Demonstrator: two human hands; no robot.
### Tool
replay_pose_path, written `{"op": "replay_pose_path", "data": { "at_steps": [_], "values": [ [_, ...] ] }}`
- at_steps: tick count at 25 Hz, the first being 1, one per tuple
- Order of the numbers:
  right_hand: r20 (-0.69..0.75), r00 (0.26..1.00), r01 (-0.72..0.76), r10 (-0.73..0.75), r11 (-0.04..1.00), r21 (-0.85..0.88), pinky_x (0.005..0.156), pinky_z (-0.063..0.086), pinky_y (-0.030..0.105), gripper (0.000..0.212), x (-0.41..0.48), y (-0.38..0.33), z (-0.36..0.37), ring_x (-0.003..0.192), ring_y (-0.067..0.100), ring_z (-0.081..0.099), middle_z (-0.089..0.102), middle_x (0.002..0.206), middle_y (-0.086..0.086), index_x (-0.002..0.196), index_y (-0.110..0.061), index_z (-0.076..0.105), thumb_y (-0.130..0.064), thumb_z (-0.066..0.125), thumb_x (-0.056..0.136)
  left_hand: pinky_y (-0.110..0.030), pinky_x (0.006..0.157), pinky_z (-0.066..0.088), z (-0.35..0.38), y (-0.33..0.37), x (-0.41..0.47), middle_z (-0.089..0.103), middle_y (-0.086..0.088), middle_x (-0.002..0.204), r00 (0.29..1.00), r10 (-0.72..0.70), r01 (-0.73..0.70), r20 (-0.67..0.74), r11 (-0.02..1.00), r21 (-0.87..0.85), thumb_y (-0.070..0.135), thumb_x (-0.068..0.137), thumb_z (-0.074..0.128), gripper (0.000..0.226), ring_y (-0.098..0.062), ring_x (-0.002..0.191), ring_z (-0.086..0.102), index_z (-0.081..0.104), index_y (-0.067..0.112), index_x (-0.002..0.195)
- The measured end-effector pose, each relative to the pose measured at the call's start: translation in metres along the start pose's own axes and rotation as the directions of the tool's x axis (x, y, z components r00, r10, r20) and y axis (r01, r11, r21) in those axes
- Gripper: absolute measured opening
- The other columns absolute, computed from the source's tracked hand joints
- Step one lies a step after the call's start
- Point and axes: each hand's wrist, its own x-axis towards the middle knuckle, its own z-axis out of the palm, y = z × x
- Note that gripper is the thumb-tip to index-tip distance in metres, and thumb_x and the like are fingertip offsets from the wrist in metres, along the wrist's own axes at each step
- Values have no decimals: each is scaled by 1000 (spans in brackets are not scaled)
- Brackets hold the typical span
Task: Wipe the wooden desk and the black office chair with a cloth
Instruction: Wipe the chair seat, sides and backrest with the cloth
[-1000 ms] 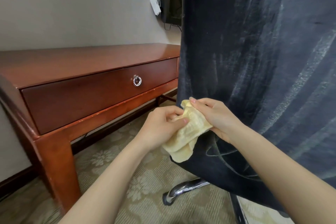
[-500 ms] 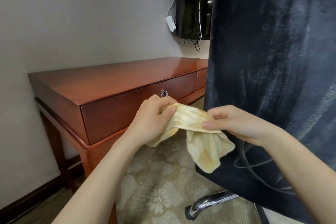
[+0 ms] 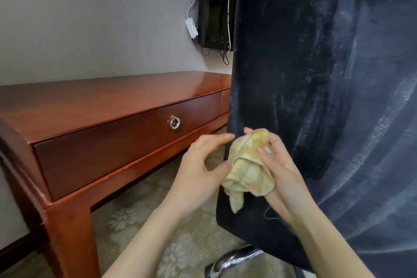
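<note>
Right hand (image 3: pixel 279 178) fingers (image 3: pixel 262 153) around bunched cloth (image 3: pixel 246 171)

A dark chair back (image 3: pixel 327 101) blocks the right side, while the bare wooden desk top (image 3: pixel 108 97) lies open on the left.

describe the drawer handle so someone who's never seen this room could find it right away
Start at the reddish wooden desk standing against the grey wall, just left of the dark chair. One long drawer runs across its front, and the handle hangs on that drawer's face. It is a small shiny silver ring, the only metal fitting on all that brown wood.
</note>
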Motion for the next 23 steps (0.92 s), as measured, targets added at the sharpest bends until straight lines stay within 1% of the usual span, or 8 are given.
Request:
{"op": "replay_pose_path", "data": {
  "at_steps": [4, 7, 9, 11, 14, 17, 19, 23],
  "values": [
    [13, 997, 80, -80, 940, -331, 96, 49, 38, 30, 0, -18, -17, 120, 12, 55, 55, 131, -16, 120, -26, 57, -27, 56, 90, -13, 92, 42, 22, 7, 9, 63, 23, 117, 989, -19, 24, 144, 999, -33, 19, 90, 61, 42, 2, 110, 57, 58, 38, 127],
    [94, 990, 136, -101, 826, -546, 90, 49, 19, 27, -3, -37, -28, 118, 0, 53, 56, 127, -23, 113, -29, 58, -17, 61, 90, -17, 83, 51, 34, 18, 19, 71, 16, 100, 999, -4, 5, 49, 1000, -24, 13, 96, 52, 28, 4, 95, 64, 69, 27, 114],
    [74, 989, 146, -130, 730, -668, 88, 47, 20, 29, -10, -48, -39, 115, -3, 53, 57, 123, -25, 107, -33, 59, -9, 59, 89, -19, 79, 54, 38, 24, 26, 73, 9, 91, 997, -62, 58, -54, 997, -58, 11, 98, 47, 26, 2, 84, 68, 72, 18, 102],
    [11, 986, 130, -169, 715, -687, 91, 45, 28, 29, -17, -60, -50, 114, -3, 54, 58, 121, -26, 105, -34, 59, -9, 56, 91, -20, 77, 56, 42, 32, 32, 73, 6, 92, 992, -111, 117, 63, 987, -109, 11, 96, 50, 22, -1, 82, 69, 70, 20, 102],
    [-29, 984, 117, -177, 758, -642, 94, 44, 33, 27, -24, -70, -60, 116, -2, 52, 55, 125, -24, 107, -36, 58, -15, 56, 91, -18, 82, 53, 58, 47, 29, 72, 11, 103, 930, -36, 93, 366, 986, -139, 11, 90, 59, 30, -1, 94, 67, 66, 27, 115],
    [-76, 984, 71, -163, 736, -673, 100, 38, 23, 38, -26, -72, -61, 121, -5, 44, 46, 129, -22, 116, -41, 54, -24, 52, 81, -25, 86, 54, 74, 54, 30, 73, 7, 101, 949, -5, 66, 314, 980, -185, 14, 94, 55, 26, -4, 96, 67, 68, 21, 115],
    [-54, 991, 49, -122, 708, -705, 95, 35, 10, 39, -28, -69, -60, 120, -15, 36, 37, 132, -26, 120, -49, 45, -27, 52, 89, -27, 82, 55, 77, 55, 32, 74, 5, 92, 973, 4, 36, 230, 985, -168, 15, 96, 52, 23, -6, 91, 68, 73, 18, 104],
    [-148, 982, -4, -118, 771, -637, 86, 35, -2, 53, -36, -54, -50, 117, -21, 35, 34, 132, -29, 124, -61, 33, -51, 57, 78, -17, 75, 52, 78, 59, 43, 73, 11, 91, 990, -21, 56, 136, 964, -258, 15, 97, 49, 24, -1, 88, 67, 71, 23, 102]
  ]
}}
